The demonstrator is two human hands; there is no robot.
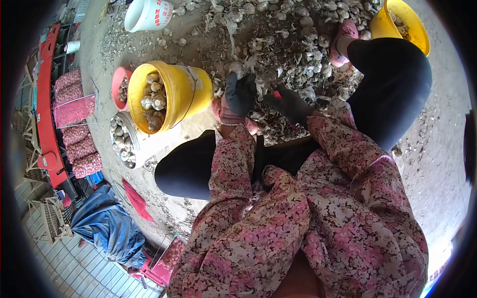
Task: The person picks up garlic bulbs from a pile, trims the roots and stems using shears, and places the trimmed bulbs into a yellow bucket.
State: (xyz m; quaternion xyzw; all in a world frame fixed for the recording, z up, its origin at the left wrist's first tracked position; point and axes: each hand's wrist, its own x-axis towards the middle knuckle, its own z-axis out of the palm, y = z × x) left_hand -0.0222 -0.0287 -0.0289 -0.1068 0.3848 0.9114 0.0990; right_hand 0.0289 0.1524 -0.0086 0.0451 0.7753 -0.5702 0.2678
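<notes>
My left hand (240,94), in a dark glove, is closed at the edge of the garlic heap. A pale garlic bulb (239,68) with dry stalk shows at its fingertips. Also gloved, my right hand (290,105) is wrapped round a tool with a red part (277,94); the rest of the tool is hidden. Beneath and beyond both hands lies a heap of garlic (303,59) with dry stalks and loose skins. A yellow bucket (171,94), tilted in view and holding several bulbs, stands left of my left hand.
Beside the yellow bucket are a white bucket (144,144) of garlic and a pink bucket (128,79). Another white bucket (141,17) stands farther off, and a second yellow bucket (420,30) at upper right. Filled net sacks (79,141) and a blue tarp (109,223) lie left.
</notes>
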